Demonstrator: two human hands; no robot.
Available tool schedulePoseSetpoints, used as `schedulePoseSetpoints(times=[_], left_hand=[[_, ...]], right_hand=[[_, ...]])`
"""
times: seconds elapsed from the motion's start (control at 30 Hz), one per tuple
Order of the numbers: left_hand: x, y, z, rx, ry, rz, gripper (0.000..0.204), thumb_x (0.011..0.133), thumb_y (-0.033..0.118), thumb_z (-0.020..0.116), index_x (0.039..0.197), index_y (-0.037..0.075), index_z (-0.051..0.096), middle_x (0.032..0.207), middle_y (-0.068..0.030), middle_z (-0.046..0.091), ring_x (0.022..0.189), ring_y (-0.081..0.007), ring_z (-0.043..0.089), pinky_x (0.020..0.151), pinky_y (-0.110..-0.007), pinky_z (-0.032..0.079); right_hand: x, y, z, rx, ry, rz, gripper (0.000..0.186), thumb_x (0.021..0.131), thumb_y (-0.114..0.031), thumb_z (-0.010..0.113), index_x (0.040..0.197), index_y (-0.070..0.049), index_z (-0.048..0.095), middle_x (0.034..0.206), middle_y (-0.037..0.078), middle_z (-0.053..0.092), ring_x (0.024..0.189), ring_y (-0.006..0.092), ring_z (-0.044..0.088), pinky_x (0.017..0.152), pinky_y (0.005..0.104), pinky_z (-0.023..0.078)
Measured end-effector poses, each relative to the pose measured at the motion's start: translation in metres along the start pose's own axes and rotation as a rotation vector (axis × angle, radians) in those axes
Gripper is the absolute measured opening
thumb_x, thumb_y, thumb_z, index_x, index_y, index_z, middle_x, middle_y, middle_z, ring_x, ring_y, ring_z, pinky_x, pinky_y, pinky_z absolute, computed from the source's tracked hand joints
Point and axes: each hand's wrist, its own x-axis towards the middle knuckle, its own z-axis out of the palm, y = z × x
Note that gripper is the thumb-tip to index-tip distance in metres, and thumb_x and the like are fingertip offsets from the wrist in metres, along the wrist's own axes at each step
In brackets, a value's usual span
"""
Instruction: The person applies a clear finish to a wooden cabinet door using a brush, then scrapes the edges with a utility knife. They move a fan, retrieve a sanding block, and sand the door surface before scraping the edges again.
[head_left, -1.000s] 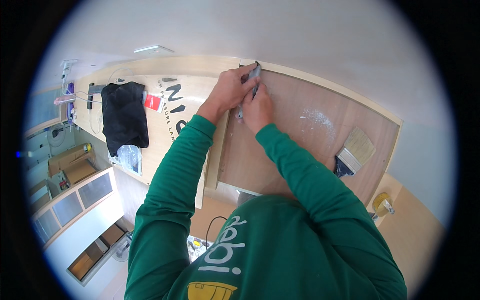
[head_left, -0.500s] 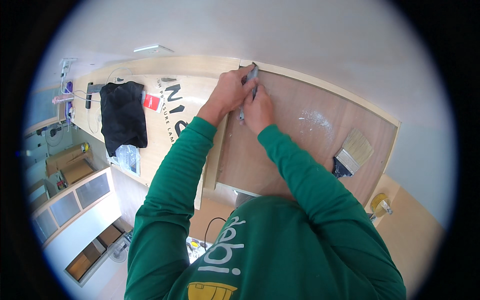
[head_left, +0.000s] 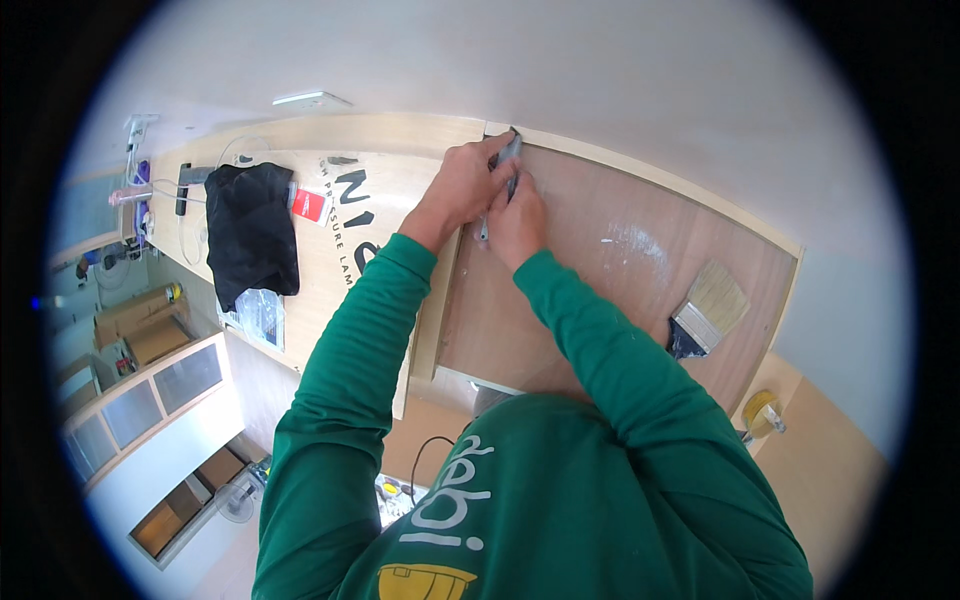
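My left hand and my right hand are close together at the far left corner of a brown wood panel. Both grip a slim grey tool that looks like a utility knife, its far end at the pale edge strip beside the wall. The left index finger stretches along it toward the tip. Closed around its lower part is the right hand, and the knife's rear end shows beneath the fingers. Its blade cannot be made out.
White dust marks the panel, and a wide paintbrush lies at its right. Left of my arms, a printed pale board carries a black cloth and a red-and-white tag. A yellow tape roll sits beyond the panel's right edge.
The whole view has shifted very slightly. Both hands keep their grip on the knife at the same corner, with almost no movement.
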Motion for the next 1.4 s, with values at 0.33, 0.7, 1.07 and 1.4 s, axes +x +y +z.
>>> schedulePoseSetpoints(times=[0.33, 0.7, 1.07, 1.4], left_hand=[[0.002, 0.002, 0.001, 0.025, 0.017, 0.028, 0.049, 0.099, 0.027, 0.069, 0.141, 0.002, 0.061, 0.098, -0.03, 0.072, 0.088, -0.0415, 0.072, 0.084, -0.043, 0.057], [-0.013, 0.001, -0.001, 0.029, 0.048, -0.055, 0.049, 0.095, 0.023, 0.068, 0.135, -0.006, 0.062, 0.095, -0.0326, 0.071, 0.092, -0.0485, 0.07, 0.085, -0.05, 0.056], [-0.009, -0.001, 0.002, 0.083, 0.104, -0.027, 0.047, 0.096, 0.023, 0.066, 0.131, -0.007, 0.064, 0.099, -0.034, 0.07, 0.097, -0.0495, 0.069, 0.088, -0.05, 0.056], [-0.014, -0.003, -0.002, 0.007, 0.045, -0.072, 0.048, 0.098, 0.023, 0.064, 0.133, -0.008, 0.062, 0.1, -0.0341, 0.07, 0.098, -0.0497, 0.069, 0.089, -0.05, 0.055]], right_hand=[[0.011, 0.027, 0.012, -0.024, 0.042, -0.115, 0.023, 0.106, -0.017, 0.051, 0.112, 0.006, 0.054, 0.087, 0.022, 0.069, 0.062, 0.0326, 0.07, 0.049, 0.0439, 0.055], [0.001, 0.023, 0.008, -0.062, -0.052, -0.113, 0.03, 0.103, -0.019, 0.054, 0.12, 0.005, 0.055, 0.097, 0.028, 0.069, 0.084, 0.0442, 0.067, 0.069, 0.0521, 0.053], [0.01, 0.022, 0.005, -0.115, -0.111, -0.162, 0.03, 0.104, -0.016, 0.053, 0.122, 0.007, 0.054, 0.086, 0.024, 0.07, 0.068, 0.0366, 0.068, 0.058, 0.0466, 0.055], [0.0, 0.0, -0.005, -0.15, -0.106, -0.133, 0.026, 0.1, -0.016, 0.055, 0.118, 0.004, 0.057, 0.105, 0.032, 0.069, 0.098, 0.0519, 0.065, 0.082, 0.0593, 0.052]])
